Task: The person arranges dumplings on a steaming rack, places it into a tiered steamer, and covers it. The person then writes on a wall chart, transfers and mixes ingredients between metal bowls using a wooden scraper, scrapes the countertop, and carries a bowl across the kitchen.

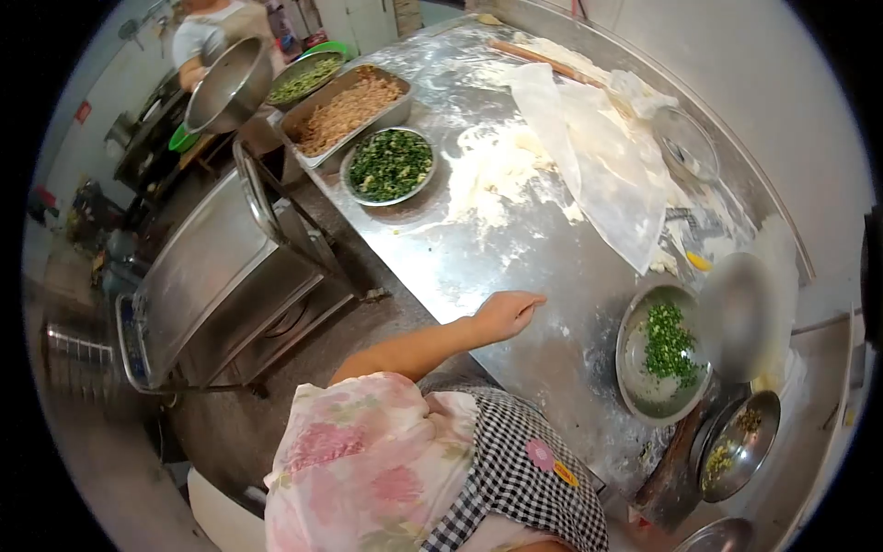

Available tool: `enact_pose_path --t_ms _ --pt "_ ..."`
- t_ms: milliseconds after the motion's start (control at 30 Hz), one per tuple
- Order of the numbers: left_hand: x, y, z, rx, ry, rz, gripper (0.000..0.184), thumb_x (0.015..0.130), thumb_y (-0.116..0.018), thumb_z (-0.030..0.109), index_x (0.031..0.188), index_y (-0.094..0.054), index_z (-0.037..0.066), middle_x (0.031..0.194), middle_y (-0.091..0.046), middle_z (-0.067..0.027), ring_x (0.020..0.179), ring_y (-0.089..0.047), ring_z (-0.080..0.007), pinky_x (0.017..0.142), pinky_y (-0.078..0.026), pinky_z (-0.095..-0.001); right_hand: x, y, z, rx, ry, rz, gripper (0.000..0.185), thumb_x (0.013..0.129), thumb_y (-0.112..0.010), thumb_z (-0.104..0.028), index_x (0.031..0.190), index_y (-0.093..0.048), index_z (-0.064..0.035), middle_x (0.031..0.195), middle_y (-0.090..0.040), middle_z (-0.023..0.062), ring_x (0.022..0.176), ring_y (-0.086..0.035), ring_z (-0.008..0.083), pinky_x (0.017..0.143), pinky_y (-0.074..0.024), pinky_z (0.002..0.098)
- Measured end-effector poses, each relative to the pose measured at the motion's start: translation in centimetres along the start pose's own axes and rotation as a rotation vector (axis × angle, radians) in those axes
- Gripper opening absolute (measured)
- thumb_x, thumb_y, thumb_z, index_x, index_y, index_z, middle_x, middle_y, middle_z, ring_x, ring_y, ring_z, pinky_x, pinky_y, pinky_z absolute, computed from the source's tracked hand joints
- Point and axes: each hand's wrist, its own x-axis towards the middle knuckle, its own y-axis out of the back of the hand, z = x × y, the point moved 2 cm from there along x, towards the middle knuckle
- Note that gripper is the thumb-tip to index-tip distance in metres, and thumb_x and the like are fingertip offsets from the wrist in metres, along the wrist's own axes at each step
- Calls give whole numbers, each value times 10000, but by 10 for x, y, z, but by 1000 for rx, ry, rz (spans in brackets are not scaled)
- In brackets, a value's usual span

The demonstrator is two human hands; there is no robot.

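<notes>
My left hand (506, 315) is over the near edge of the floury steel table (460, 276), its fingers curled together with nothing visible in them. Right of it lies a metal bowl (632, 368) with chopped greens (670, 345) inside. A round, metallic-looking object (739, 317), smeared by blur, overlaps that bowl's right side. Beyond my left hand, a round dish of dark chopped greens (391, 166) stands by the table's left edge. My right hand is out of view.
A tray of brown filling (349, 110) and a bowl of green pieces (306, 78) stand at the back left. White cloth (607, 184), flour (501, 170) and a rolling pin (543, 61) lie farther back. Left is a steel cart (221, 267); behind it, a person (207, 37) near a large bowl (230, 86).
</notes>
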Motion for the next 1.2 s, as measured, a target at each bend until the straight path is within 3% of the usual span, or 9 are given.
enact_pose_path --t_ms 267,467,567,600,667,733,1000,1133,1200 --pt "-27 46 -8 185 77 285 260 756 -492 27 986 -612 46 816 -601 -137 679 -575 -268 648 -471 -332 -67 -93 -115 290 -77 -574 435 788 -563 -230 1133 -520 32 1182 -482 136 1096 -445 264 923 -346 416" --pt "-47 145 -23 225 410 834 394 722 -521 5 1109 -579 49 744 -563 -70 659 -524 -130 659 -448 -254 -281 -202 -135 151 -1 -1192 253 816 -520 -53 1056 -517 27 942 -576 78 827 -547 166 737 -443 307" --pt "-67 192 -39 -28 406 1098 454 754 -478 -21 1208 -486 -2 931 -546 -36 841 -522 -136 783 -422 -253 -331 -232 -83 172 -2 -1532 247 811 -512 -45 1046 -529 30 934 -579 73 829 -540 150 745 -429 289" --pt "-76 207 -50 -186 452 1118 456 780 -459 -38 1234 -430 -12 1193 -494 -138 1085 -480 -225 918 -390 -319 -341 -236 -68 136 -7 -1576 246 814 -511 -44 1047 -530 33 937 -581 75 825 -540 151 749 -429 290" --pt "-86 242 -63 -610 342 1372 387 819 -515 33 1201 -453 24 1020 -500 -30 883 -499 -146 770 -427 -283 -350 -237 -40 64 -11 -1647 243 820 -509 -44 1048 -530 39 943 -584 79 817 -542 152 756 -430 293" --pt "-86 279 -54 -815 330 1441 443 843 -560 167 1237 -405 38 1091 -480 -73 936 -486 -179 812 -424 -319 -350 -236 -21 37 -51 -1648 236 833 -507 -56 1045 -532 44 952 -589 79 807 -547 155 755 -430 291" --pt "-39 350 -58 -1104 468 1265 694 806 -595 443 1292 -343 17 1179 -442 -118 1038 -455 -232 871 -416 -356 -333 -221 -17 7 -273 -1783 313 872 -518 -191 1083 -522 41 956 -602 103 791 -584 159 680 -470 280" --pt "-24 391 -140 -759 646 916 612 761 -645 375 1225 -453 25 1077 -524 -86 855 -555 -228 782 -459 -300 -314 -180 -50 -147 -212 -1817 355 886 -507 -240 1116 -510 30 949 -604 109 765 -605 174 640 -507 314" --pt "-32 369 -78 -259 305 731 568 728 -624 266 1203 -463 0 1114 -526 -80 865 -575 -223 765 -463 -289 -303 -156 -51 -200 -202 -1753 367 886 -508 -255 1124 -507 25 947 -605 105 758 -608 178 637 -516 318"
